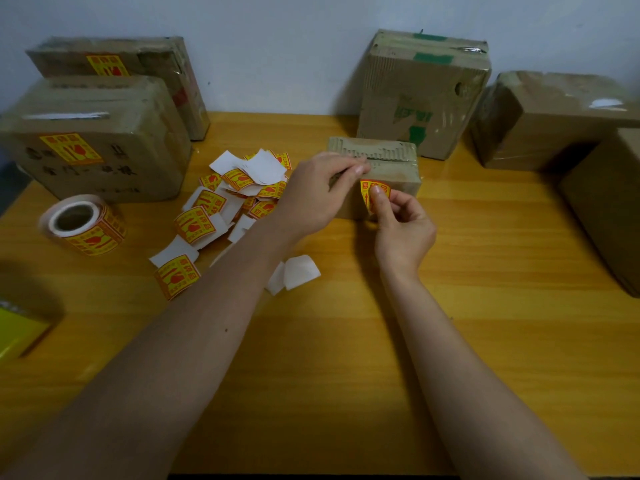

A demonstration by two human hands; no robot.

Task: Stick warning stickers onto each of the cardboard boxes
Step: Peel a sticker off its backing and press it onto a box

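Wooden table (485, 306) against pale wall: left hand (311, 195) steadies small box (398, 168), right fingers (377, 195) apparently pinch sticker (367, 189).

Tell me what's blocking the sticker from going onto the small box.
Nothing visible: the right hand pinches the sticker right at the small box front face, which the left hand steadies from the top.

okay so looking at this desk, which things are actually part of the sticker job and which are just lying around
Part of the job:
small box, steadied by the left hand
sticker, pinched by the right hand
sticker roll
loose stickers
two stickered boxes
unstickered boxes

Just lying about:
peeled backing papers
yellow object at the left edge
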